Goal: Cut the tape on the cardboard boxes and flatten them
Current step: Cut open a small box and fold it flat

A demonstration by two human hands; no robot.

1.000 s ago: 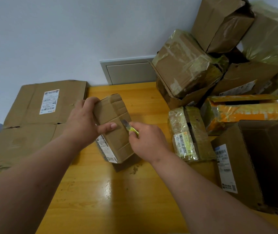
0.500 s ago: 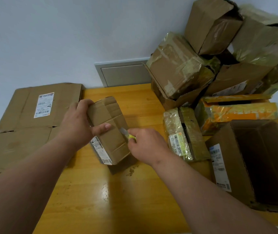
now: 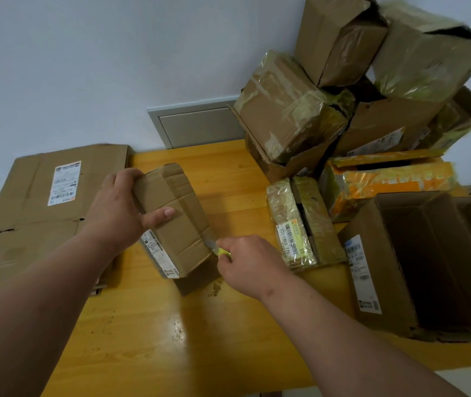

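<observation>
**One box under the knife, a heap still waiting**

A small cardboard box (image 3: pixel 175 222) stands tilted on the yellow bench (image 3: pixel 200 339), just left of centre. The left hand (image 3: pixel 119 209) grips its upper left edge, fingers curled over the far corner and thumb pressed across the top face. The right hand (image 3: pixel 250 263) is closed round a yellow-green utility knife (image 3: pixel 217 249), whose blade tip touches the box's right-hand edge near the lower corner, where a taped seam seems to run. Whether the tape there is already cut through cannot be told.

At nine o'clock lies a stack of flattened cardboard (image 3: pixel 53 202), partly overhanging the bench, so some boxes look finished. From one to three o'clock sits a pile of untreated boxes (image 3: pixel 372 110), many wrapped in glossy tape. A tape-wrapped parcel (image 3: pixel 300 222) lies at three o'clock just beside the right hand, and a large open box (image 3: pixel 417 265) lies on its side at four o'clock.

By this count the job is in its early part: one box in hand, most still to cut and flatten.
</observation>
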